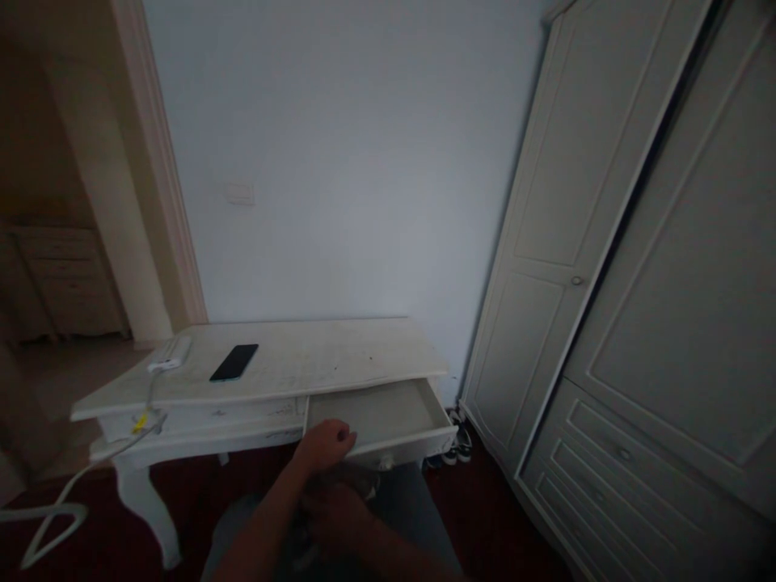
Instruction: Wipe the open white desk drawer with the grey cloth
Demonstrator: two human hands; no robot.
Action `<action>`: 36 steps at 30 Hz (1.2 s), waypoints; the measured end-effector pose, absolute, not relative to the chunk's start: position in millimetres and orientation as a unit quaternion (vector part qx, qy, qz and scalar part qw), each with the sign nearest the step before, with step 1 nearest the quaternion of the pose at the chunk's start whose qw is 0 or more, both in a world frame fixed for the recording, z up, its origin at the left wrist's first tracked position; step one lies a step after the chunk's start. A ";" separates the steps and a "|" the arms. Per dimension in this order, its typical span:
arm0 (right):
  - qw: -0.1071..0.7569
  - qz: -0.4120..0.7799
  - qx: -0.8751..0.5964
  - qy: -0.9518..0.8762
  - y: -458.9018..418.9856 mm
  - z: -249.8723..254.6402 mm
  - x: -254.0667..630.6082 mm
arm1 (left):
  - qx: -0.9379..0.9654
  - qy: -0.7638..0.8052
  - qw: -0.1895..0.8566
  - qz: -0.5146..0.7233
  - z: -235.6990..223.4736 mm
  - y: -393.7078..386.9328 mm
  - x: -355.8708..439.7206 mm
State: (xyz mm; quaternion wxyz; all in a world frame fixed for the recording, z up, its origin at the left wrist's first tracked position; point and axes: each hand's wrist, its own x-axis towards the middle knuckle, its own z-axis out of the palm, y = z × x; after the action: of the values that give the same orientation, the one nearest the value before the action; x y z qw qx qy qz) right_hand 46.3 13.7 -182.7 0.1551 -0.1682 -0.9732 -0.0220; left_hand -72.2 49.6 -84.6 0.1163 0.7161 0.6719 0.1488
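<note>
My left hand point(331, 444) is closed, its fingers curled, in front of the pulled-out drawer point(388, 412) of a white table point(321, 347). Just below it, over my lap, my right hand point(339, 513) is closed too, in deep shadow. A dark, soft-looking bundle point(364, 478) shows between the hands and the drawer front. Its kind is too dim to tell, and so is which hand grips it. The drawer's pale bottom is visible. A round knob point(386, 462) sits on the drawer front.
A phone point(235, 362) and a white power strip point(171, 353) with its cable point(73, 481) lie on the table's left side. Shoes point(459, 440) stand on the dark red carpet point(485, 509). A tall white wardrobe point(539, 267) rises at right; a doorway opens at left.
</note>
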 end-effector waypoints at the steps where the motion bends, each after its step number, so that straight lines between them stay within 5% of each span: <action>1: 0.136 -0.037 -0.150 -0.979 17.1 -183.0 57.2 | 0.716 0.671 0.117 0.150 -84.2 49.1 -72.4; 10: 0.134 -0.012 -0.405 -0.904 23.5 -154.9 166.0 | 0.726 0.663 0.114 0.146 -84.5 47.7 -72.4; 17: 0.251 0.007 -0.558 -0.791 29.1 -138.5 219.0 | 0.729 0.662 0.104 0.143 -85.2 47.5 -72.8; 22: 0.240 -0.017 -0.644 -0.726 49.7 -137.7 273.7 | 0.734 0.655 0.109 0.143 -85.8 49.3 -73.4; 36: 0.196 0.012 -0.505 -0.840 30.3 -136.2 201.9 | 0.734 0.652 0.116 0.152 -89.0 52.2 -74.0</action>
State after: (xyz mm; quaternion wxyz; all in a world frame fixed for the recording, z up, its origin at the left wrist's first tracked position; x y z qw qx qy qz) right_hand 201.9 30.3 -136.2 0.1957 -0.5052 -0.8404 0.0119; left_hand -74.0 52.2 -89.0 0.1156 0.7341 0.6518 0.1516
